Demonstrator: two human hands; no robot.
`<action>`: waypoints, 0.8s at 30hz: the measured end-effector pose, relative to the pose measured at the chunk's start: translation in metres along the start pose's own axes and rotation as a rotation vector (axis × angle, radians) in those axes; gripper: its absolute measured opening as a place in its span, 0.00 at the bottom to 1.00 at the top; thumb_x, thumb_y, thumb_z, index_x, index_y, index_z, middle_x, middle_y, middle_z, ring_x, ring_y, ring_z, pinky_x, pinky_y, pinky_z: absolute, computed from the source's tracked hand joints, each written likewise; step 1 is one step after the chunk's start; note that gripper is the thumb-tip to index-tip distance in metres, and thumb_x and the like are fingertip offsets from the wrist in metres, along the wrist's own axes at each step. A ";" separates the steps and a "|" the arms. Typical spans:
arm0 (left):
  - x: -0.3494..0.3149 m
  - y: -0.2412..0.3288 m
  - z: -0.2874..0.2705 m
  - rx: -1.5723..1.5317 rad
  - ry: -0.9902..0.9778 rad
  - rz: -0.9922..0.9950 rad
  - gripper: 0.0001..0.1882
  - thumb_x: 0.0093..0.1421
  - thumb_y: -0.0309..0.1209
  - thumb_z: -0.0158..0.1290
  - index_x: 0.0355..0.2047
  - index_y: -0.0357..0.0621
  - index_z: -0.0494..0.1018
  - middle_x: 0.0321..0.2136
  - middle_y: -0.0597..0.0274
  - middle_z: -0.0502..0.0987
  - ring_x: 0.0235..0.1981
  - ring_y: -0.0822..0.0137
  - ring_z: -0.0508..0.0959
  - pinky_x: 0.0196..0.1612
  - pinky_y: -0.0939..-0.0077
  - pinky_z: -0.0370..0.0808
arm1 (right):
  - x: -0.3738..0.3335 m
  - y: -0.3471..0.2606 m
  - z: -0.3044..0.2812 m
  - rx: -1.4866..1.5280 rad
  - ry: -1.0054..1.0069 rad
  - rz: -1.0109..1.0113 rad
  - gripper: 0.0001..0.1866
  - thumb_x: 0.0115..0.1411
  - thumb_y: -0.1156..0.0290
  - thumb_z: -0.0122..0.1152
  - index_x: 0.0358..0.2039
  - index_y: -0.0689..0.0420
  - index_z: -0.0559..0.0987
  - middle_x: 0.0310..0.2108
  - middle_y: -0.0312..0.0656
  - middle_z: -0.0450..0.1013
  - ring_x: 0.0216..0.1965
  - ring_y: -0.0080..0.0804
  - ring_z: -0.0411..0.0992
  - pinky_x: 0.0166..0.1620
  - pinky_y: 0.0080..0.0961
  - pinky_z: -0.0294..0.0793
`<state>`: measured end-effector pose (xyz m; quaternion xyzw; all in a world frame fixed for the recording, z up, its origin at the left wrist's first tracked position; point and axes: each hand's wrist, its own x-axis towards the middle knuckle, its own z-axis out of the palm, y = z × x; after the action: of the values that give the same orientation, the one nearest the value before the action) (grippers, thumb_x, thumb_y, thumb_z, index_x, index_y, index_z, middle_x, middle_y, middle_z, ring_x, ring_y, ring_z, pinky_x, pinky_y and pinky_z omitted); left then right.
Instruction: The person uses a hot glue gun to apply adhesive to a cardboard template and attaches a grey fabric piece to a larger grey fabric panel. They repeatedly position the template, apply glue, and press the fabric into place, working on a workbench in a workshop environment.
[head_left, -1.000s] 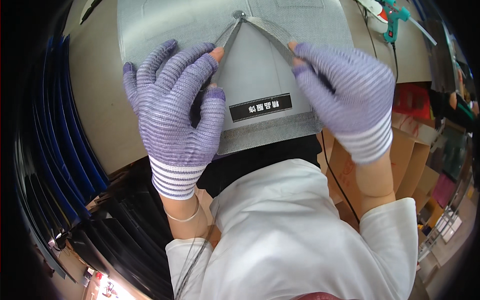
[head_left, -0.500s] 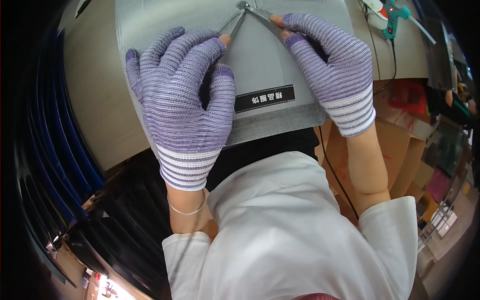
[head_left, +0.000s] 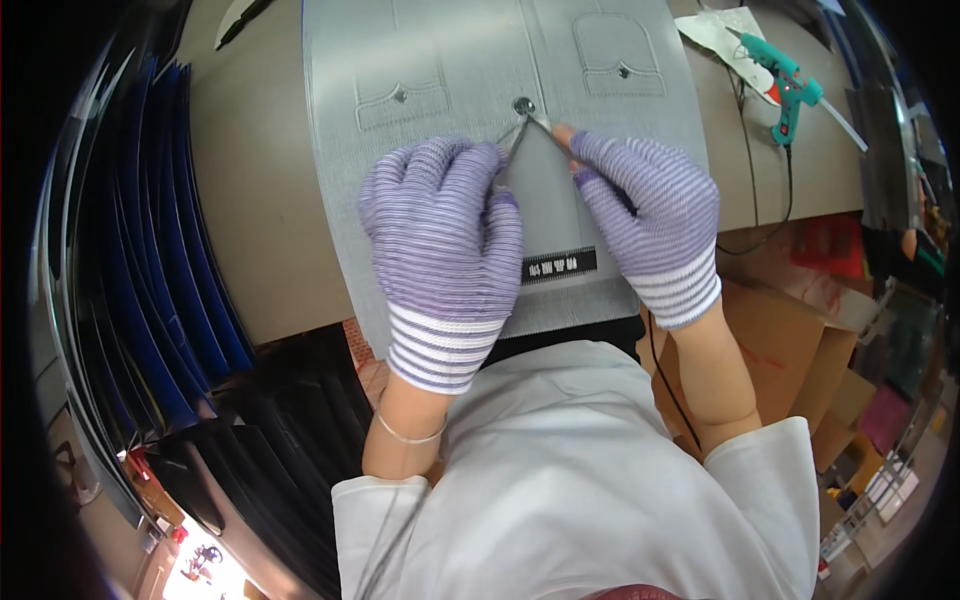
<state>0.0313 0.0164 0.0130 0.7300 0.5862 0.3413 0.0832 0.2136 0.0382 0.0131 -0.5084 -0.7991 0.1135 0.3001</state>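
Grip: left hand (head_left: 440, 255) & right hand (head_left: 650, 215), both gloved, each pinch 1 leg of thin metal tool (head_left: 522, 128), legs narrow, joined at round button (head_left: 523, 105).
Thing: grey shirt (head_left: 420, 45) flat on table (head_left: 255, 200), centre.
Far right: teal glue gun (head_left: 785, 80).
Left: blue folders (head_left: 150, 230).

Two gloved hands (head_left: 445, 255) (one glue gun (head_left: 785, 85))

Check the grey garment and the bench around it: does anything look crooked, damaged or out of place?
Nothing stands out. The grey denim garment lies flat and square on the tan table, both pocket flaps closed. The left hand and right hand hold thin metal tweezers at the centre button. The teal glue gun lies aside on the table.
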 end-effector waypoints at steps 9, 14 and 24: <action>0.001 -0.002 0.009 0.030 -0.085 -0.026 0.23 0.44 0.26 0.56 0.44 0.44 0.80 0.33 0.56 0.73 0.37 0.56 0.71 0.47 0.56 0.64 | 0.004 0.000 0.002 -0.045 -0.103 0.059 0.16 0.55 0.66 0.63 0.46 0.47 0.82 0.24 0.34 0.76 0.26 0.34 0.73 0.33 0.34 0.70; 0.000 -0.001 0.007 0.060 -0.119 -0.022 0.23 0.44 0.26 0.56 0.44 0.44 0.80 0.33 0.56 0.72 0.37 0.56 0.71 0.47 0.56 0.64 | 0.008 -0.005 0.000 -0.094 -0.198 0.078 0.18 0.56 0.66 0.63 0.48 0.46 0.81 0.28 0.36 0.77 0.29 0.34 0.74 0.34 0.34 0.71; 0.001 0.000 0.017 -0.030 -0.042 -0.017 0.19 0.51 0.27 0.55 0.45 0.44 0.80 0.35 0.55 0.73 0.39 0.54 0.70 0.48 0.56 0.63 | 0.009 0.003 0.000 -0.056 -0.101 0.055 0.13 0.57 0.66 0.61 0.43 0.51 0.83 0.27 0.41 0.78 0.28 0.40 0.75 0.35 0.35 0.73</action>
<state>0.0408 0.0223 0.0008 0.7306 0.5855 0.3340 0.1094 0.2126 0.0476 0.0153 -0.5318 -0.8020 0.1248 0.2418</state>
